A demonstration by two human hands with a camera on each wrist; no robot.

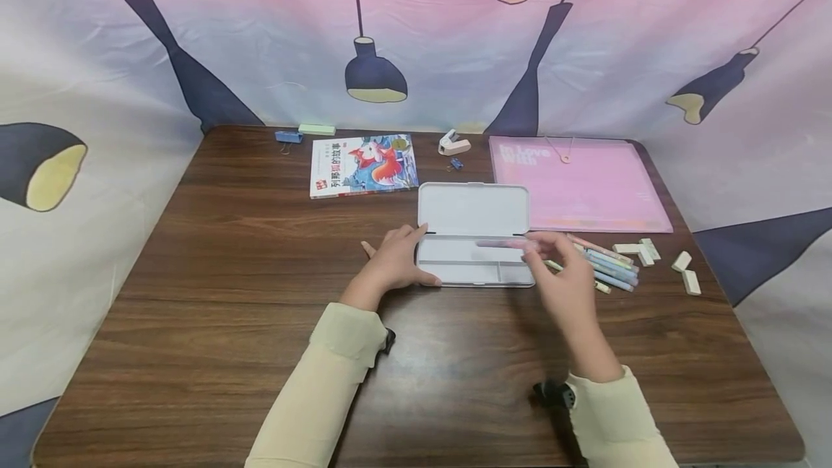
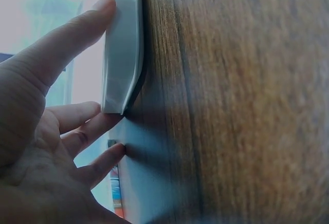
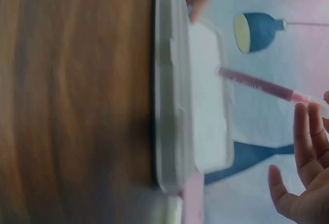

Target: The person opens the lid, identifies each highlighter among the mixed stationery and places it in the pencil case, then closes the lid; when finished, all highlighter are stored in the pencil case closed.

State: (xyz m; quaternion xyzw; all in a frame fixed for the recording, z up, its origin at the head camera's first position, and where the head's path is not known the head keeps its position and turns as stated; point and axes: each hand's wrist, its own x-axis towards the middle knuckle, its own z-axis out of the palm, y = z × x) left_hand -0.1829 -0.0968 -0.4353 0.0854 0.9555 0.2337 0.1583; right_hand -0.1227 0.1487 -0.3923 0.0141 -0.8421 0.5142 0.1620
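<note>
A white pencil case lies with its lid raised, showing a long compartment at the back and a divided one in front. My left hand holds its left end. In the left wrist view the thumb presses the front wall, while other fingers reach round the end. My right hand pinches a pink-purple pen by one end. The pen lies sideways over the back compartment, its free end pointing left.
Several pens lie right of the case, beside small white blocks. A pink folder lies behind them. At the back are a picture book, a white stapler, a blue binder clip and a green block.
</note>
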